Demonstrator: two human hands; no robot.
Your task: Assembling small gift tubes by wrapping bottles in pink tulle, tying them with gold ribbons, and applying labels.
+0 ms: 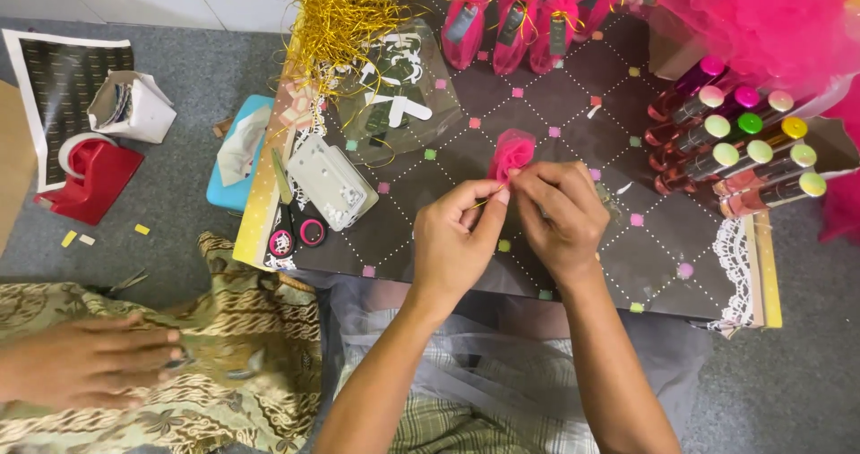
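Nearest, left hand (457, 239) and right hand (560, 217) pinched shut together on a small puff of pink tulle netting (512, 154) just above the dark dotted board (627, 266) — thin gold string (484, 201) apparently caught between the left fingertips, though too fine to tell for sure. Gathered at the neck but seemingly not yet tied off; frilled and fluffy above the fingers. Farther off, finished pink tulle bundles (511, 15) bound with gold, and a heap of capped little bottles (743, 154) unwrapped — much left, by the look of it.
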